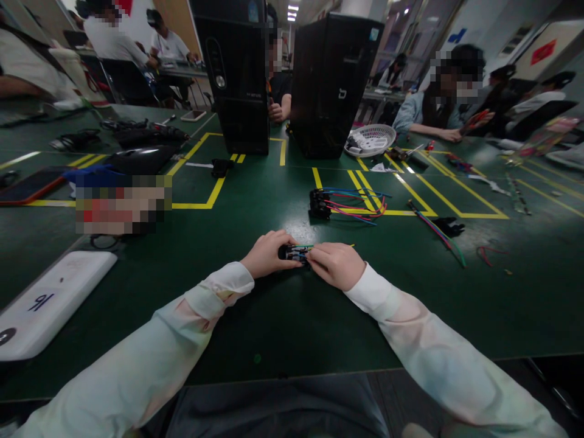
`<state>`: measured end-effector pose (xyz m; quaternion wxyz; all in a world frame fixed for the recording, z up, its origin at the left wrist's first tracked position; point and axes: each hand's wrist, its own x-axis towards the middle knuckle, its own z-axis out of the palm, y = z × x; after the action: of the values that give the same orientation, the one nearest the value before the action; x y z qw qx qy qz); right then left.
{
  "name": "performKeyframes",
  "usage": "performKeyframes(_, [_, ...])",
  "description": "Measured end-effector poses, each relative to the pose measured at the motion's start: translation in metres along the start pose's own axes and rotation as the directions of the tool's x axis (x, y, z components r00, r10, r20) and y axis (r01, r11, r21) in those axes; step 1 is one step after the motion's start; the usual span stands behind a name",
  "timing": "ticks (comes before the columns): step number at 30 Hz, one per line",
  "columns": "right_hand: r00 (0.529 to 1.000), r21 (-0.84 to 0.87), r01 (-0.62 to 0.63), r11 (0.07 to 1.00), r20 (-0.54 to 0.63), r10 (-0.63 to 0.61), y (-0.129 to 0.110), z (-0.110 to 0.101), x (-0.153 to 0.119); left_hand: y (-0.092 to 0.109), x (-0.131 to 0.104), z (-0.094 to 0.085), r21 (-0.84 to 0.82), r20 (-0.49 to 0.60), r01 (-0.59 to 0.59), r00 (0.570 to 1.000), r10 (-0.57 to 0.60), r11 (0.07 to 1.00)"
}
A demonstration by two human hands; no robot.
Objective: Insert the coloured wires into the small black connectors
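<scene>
Low over the green table, my left hand (268, 254) is closed around a small black part with thin coloured wires (294, 254), thumb below and fingers above. From the other side, my right hand (336, 263) pinches at the wires by its fingertips. A green and a yellow wire end show near those fingers; the part's exact kind is too small to make out. Just beyond lies a similar black block (320, 204) with red and blue wires running out to the right. A bundle of coloured wires (440, 234) lies farther right beside a small black piece (449, 227).
Two black computer towers (239, 79) (335, 85) stand at the back of the green table (274, 322). A white basket (378, 139) holds white parts. At left lie a white numbered device (55, 304), a phone (36, 184) and dark cables (75, 140). People sit around the room.
</scene>
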<state>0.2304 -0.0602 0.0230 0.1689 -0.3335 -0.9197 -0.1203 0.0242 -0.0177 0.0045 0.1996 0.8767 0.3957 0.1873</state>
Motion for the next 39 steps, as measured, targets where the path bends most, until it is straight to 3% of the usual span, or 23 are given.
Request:
performKeyframes(9, [0.99,-0.007,-0.114,0.993,-0.083,0.113,-0.0055,0.0056,-0.002,0.0002,-0.0001,0.0006,0.012,-0.003,0.004,1.0,-0.004,1.0])
performKeyframes(15, [0.982,-0.017,-0.127,0.992,-0.14,0.124,-0.0068,0.0065,-0.0025,0.0018,-0.0007,0.0006,0.032,-0.012,0.0,1.0,0.001,0.999])
performKeyframes(24, [0.994,-0.048,-0.088,0.995,-0.068,0.084,-0.0046,0.0032,-0.0006,-0.0012,-0.0005,-0.0034,-0.03,0.017,-0.013,1.0,0.014,0.999])
performKeyframes(31, [0.999,-0.015,0.051,0.999,-0.006,-0.051,0.0015,0.002,0.0,-0.0003,-0.0002,-0.0044,-0.032,0.005,-0.023,1.0,0.023,0.999])
performKeyframes(39, [0.987,-0.107,-0.042,0.993,-0.16,0.025,-0.0035,0.0064,-0.0016,-0.0004,0.0005,-0.0015,-0.007,-0.01,-0.014,1.0,0.014,1.0])
